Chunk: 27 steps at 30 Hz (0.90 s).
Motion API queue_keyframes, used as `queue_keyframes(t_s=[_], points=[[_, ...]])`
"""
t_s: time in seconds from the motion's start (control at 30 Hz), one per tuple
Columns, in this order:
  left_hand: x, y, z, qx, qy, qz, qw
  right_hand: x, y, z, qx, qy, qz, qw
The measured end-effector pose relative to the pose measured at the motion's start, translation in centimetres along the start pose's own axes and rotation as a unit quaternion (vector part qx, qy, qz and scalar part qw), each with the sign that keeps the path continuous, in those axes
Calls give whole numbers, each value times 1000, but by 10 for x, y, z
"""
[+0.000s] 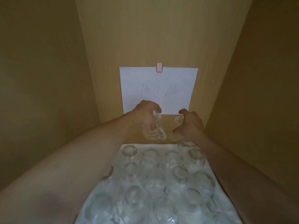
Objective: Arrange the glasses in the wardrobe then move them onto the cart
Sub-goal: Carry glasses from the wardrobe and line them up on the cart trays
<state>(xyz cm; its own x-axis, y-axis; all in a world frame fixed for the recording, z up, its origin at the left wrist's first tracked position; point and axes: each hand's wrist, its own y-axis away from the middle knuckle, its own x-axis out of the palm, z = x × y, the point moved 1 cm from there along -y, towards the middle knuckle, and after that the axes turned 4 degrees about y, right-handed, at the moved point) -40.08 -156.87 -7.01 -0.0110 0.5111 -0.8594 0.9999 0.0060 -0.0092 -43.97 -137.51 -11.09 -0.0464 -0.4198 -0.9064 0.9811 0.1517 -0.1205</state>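
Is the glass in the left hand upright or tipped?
Tipped: the glass in the left hand leans, held above the shelf, off the white mat.

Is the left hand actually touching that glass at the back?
Touching. The head view shows the left hand with fingers curled round the glass, held off the shelf.

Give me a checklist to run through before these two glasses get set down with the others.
1. Left hand grips its glass: ok, fingers curled round it.
2. Right hand grips its glass: ok, though the glass is faint against the wood.
3. Two held glasses apart: cannot tell, they look close.
4. Free spot on the white mat: cannot tell, the visible rows look full.
5. Standing glasses upright: ok.
6. Forearms above the standing rows: cannot tell.
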Motion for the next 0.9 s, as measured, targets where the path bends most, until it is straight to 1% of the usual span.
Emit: queue_keyframes(t_s=[0.1,0.2,0.27,0.37,0.43,0.5,0.53,0.63,0.7,0.8,0.83,0.87,0.9], points=[[-19,23,-11,-2,61,-122,991,-23,21,3,40,-53,-64,996],[-28,50,-25,-33,161,-241,957,-45,46,5,114,-108,-109,981],[-33,71,-32,-43,227,-280,932,-55,64,5,157,-156,-121,968],[-35,106,-39,-60,365,-299,880,-61,98,1,197,-246,-123,941],[-30,132,-43,-71,466,-290,833,-60,125,1,212,-325,-133,912],[-20,156,-46,-80,556,-265,784,-58,155,3,202,-404,-141,881],[-14,168,-47,-80,594,-244,762,-58,170,5,195,-425,-145,872],[-3,200,-52,-52,689,-157,705,-59,210,10,168,-450,-187,857],[0,219,-56,-29,749,-106,653,-62,234,12,162,-457,-212,848],[2,244,-65,-17,818,-18,574,-67,269,12,163,-465,-211,844],[3,251,-68,-15,829,4,558,-69,280,10,162,-467,-216,842],[4,258,-72,-9,834,23,552,-71,291,8,165,-466,-225,840],[6,265,-78,0,832,40,553,-75,302,6,168,-460,-235,840]])
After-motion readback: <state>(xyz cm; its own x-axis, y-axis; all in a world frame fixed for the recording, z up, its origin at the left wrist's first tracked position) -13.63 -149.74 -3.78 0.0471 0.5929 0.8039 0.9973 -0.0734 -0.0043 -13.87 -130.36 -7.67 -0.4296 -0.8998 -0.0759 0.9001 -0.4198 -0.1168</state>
